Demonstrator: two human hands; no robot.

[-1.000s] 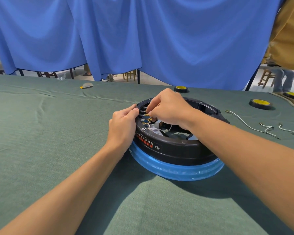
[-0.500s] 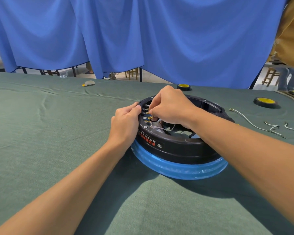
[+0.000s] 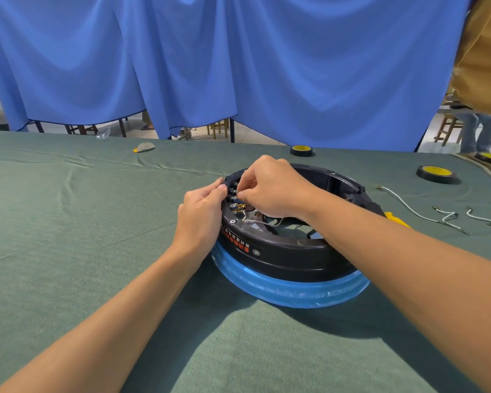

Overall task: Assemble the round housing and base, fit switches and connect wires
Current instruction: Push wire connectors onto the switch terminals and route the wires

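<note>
Black plastic, round: the housing [image 3: 281, 251] lies flat on the table's green cloth [image 3: 68, 222], right of centre, with its open face up and its axis vertical. Being a ring, it has no long side. Its printed red-and-white label faces the camera at the near-left wall. It sits on top of the base [image 3: 289, 290], a wider ring wrapped in blue film that shows all along the near edge.

Left hand [image 3: 201, 214]: fingers curled, gripping the housing's outer rim on its left side, thumb tip at the rim's top.

Right hand [image 3: 275, 191]: reaches over the ring from the right, fingertips pressed together in a pinch on a thin white wire [image 3: 262, 221] at the inner left wall. The wire's end is hidden under the fingers. Brass terminals [image 3: 240, 207] sit just below the pinch.

Loose wires [image 3: 408, 211] lie on the cloth to the right, well apart from the housing; the longest runs from far-left to near-right. Two tape rolls [image 3: 301, 150] [image 3: 435, 173] lie flat further back. A blue curtain [image 3: 238, 66] hangs behind the table.
</note>
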